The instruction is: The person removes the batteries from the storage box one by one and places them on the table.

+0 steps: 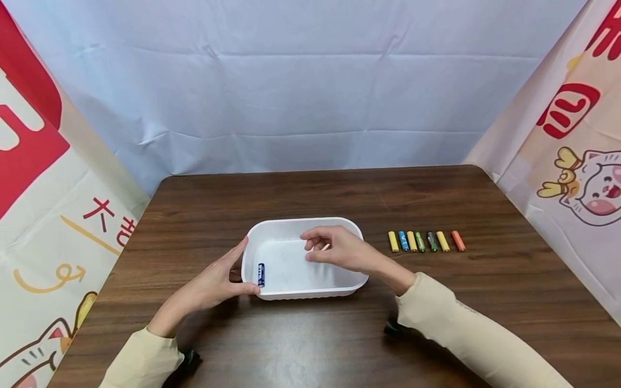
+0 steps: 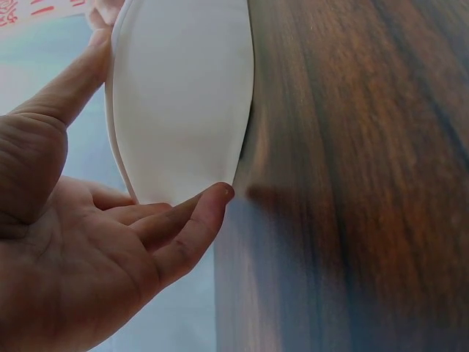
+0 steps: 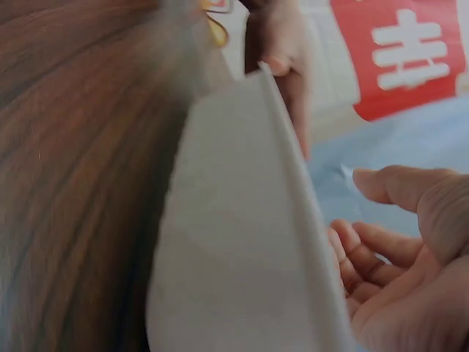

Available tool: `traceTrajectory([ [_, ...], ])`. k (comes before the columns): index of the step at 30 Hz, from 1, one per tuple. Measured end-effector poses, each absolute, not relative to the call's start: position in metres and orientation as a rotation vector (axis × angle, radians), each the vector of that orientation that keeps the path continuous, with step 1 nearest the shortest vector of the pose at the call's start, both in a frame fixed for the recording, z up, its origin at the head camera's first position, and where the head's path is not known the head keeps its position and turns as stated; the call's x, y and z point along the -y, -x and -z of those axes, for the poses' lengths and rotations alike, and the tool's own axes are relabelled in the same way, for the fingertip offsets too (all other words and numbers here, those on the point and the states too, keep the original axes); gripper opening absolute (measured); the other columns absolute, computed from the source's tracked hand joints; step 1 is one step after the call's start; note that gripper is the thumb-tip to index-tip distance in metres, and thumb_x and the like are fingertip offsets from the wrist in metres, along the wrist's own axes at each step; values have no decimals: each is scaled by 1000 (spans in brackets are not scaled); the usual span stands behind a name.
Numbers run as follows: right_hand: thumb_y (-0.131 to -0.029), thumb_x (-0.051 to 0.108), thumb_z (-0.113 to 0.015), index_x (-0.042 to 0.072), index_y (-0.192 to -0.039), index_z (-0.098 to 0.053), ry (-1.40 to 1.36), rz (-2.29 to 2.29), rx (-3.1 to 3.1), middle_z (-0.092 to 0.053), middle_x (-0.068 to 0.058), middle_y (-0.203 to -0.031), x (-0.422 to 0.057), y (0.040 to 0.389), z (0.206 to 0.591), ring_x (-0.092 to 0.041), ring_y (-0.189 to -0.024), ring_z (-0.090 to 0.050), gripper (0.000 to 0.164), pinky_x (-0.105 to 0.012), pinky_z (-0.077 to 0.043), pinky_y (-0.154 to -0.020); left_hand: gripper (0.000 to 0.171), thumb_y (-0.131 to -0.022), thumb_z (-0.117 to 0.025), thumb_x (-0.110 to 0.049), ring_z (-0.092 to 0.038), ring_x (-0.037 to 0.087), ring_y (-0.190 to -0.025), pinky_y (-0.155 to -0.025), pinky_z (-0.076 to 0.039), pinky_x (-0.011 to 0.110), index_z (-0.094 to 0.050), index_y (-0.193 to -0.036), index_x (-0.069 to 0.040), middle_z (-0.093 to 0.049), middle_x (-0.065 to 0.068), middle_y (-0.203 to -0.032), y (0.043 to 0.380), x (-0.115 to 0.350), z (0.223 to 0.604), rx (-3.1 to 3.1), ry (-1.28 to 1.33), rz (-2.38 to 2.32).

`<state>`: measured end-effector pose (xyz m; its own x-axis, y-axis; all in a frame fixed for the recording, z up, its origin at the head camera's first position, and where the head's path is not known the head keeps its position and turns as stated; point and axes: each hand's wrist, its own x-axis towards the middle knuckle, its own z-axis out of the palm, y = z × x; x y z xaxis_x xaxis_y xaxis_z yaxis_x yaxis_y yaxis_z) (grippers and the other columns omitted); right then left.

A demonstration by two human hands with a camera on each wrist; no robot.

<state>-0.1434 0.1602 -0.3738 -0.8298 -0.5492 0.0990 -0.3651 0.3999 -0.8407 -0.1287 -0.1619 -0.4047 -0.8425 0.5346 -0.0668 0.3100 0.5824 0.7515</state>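
A white plastic tray stands on the table with a dark blue battery lying near its left end. My left hand grips that left end, thumb at the front corner and fingers along the outer side; the left wrist view shows its fingertips against the tray's outer wall. Over the inside of the tray hovers my right hand, fingers loosely bent and nothing between them. In the right wrist view, the tray wall partly hides the right hand's fingers.
Right of the tray, several batteries lie in a row: yellow ones, a blue one, a green one, a dark one and an orange one. The wooden table meets a hanging white cloth behind.
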Motion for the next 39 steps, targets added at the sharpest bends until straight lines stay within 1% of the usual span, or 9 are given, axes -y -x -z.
traceTrajectory([
  [3, -89, 7, -79, -9, -123, -68, 751, 1361, -2482, -73, -9, -100, -142, 143, 379, -9, -87, -62, 39, -26, -51, -80, 118, -85, -86, -40, -60, 25, -119, -101, -48, 48, -9, -166, -3, -30, 22, -163, 128, 161, 405, -2526, -695, -1124],
  [7, -86, 9, -82, -8, -123, -68, 701, 1309, -2505, -73, -12, -99, -120, 143, 387, -8, -82, -62, 43, -22, -50, -77, 118, -85, -87, -40, -62, 23, -116, -101, -48, 48, -9, -166, -3, -33, 22, -162, 128, 161, 405, -2521, -696, -1130],
  [14, -80, 13, -87, -5, -122, -70, 644, 1168, -2604, -71, -11, -98, -86, 141, 398, -19, -89, -64, 49, -23, -49, -80, 114, -87, -86, -32, -68, 18, -103, -92, -54, 41, -9, -166, -3, -31, 25, -162, 128, 161, 405, -2473, -721, -1200],
  [16, -79, 14, -87, -4, -123, -70, 629, 1136, -2626, -71, -11, -97, -79, 141, 401, -18, -88, -62, 51, -25, -48, -81, 113, -87, -86, -30, -68, 18, -101, -91, -55, 39, -9, -165, -2, -30, 26, -162, 128, 160, 405, -2464, -740, -1219],
  [19, -78, 15, -88, -4, -124, -69, 621, 1094, -2647, -70, -10, -96, -72, 140, 405, -15, -85, -59, 54, -26, -48, -81, 113, -87, -86, -32, -67, 19, -104, -93, -54, 40, -10, -166, -3, -31, 25, -162, 128, 160, 405, -2483, -748, -1210],
  [23, -77, 17, -89, -4, -125, -69, 646, 1043, -2667, -69, -10, -96, -66, 141, 407, -13, -82, -57, 56, -26, -48, -80, 114, -86, -87, -35, -61, 25, -117, -97, -52, 44, -11, -166, -3, -32, 23, -163, 127, 160, 404, -2522, -761, -1184],
  [27, -76, 19, -91, -3, -124, -70, 678, 972, -2691, -68, -7, -93, -61, 142, 409, -12, -81, -56, 57, -25, -48, -78, 115, -86, -86, -38, -58, 28, -123, -99, -51, 46, -11, -165, -2, -30, 24, -163, 128, 160, 403, -2538, -770, -1159],
  [34, -76, 30, -93, 3, -124, -72, 683, 773, -2749, -66, -1, -93, -52, 143, 412, -12, -83, -55, 59, -26, -48, -74, 115, -87, -85, -38, -65, 22, -112, -94, -53, 40, -8, -166, -3, -29, 24, -163, 127, 161, 403, -2509, -738, -1154],
  [39, -77, 33, -92, 7, -123, -74, 662, 697, -2773, -64, 1, -93, -48, 144, 411, -11, -84, -56, 56, -27, -49, -71, 115, -87, -84, -40, -65, 19, -109, -95, -53, 41, -8, -166, -4, -30, 23, -163, 126, 162, 402, -2522, -739, -1143],
])
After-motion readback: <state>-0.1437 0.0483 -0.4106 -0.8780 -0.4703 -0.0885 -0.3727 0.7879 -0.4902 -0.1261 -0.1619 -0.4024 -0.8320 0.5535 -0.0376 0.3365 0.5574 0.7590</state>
